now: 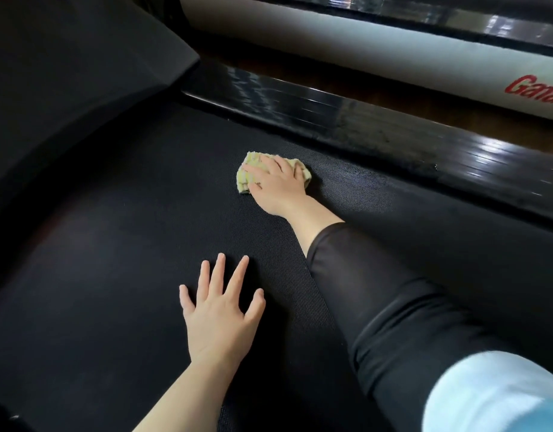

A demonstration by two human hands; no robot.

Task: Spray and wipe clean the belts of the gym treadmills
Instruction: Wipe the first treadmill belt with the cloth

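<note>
At the far left the dark motor hood [81,57] of the treadmill rises up, and the black textured belt [128,260] runs out from under it across most of the view. The person's left hand [220,316] lies palm down on the belt near the camera, fingers straight and fanned wide, holding nothing. Further up the belt and a bit to the right sits a bunched yellow-green cloth [245,179], resting on the belt close to its right edge. The right hand [276,188] lies on top of it, palm down, fingers spread over the folds and pressing it against the surface; part of the cloth sticks out past the fingertips and thumb. That arm wears a black sleeve [378,291] with a pale blue sleeve [493,397] over it nearer the shoulder. Just beside the belt runs the glossy black side rail [378,132], then a strip of brown floor [346,81], then a neighbouring treadmill [393,48] with a pale frame and red lettering.
</note>
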